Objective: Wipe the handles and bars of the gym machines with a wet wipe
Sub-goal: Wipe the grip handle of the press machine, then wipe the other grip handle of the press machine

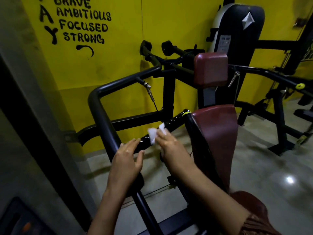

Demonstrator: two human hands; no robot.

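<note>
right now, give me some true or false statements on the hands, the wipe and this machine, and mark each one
1. The right hand pinches a crumpled white wet wipe against the glossy black handle bar. True.
2. The left hand grips a spray bottle. False: it holds nothing, its fingers fairly straight beside the handle bar.
3. The machine's pads are blue. False: the padded vinyl rests are maroon.
4. The yellow wall behind the machine carries black painted words. True.
</note>
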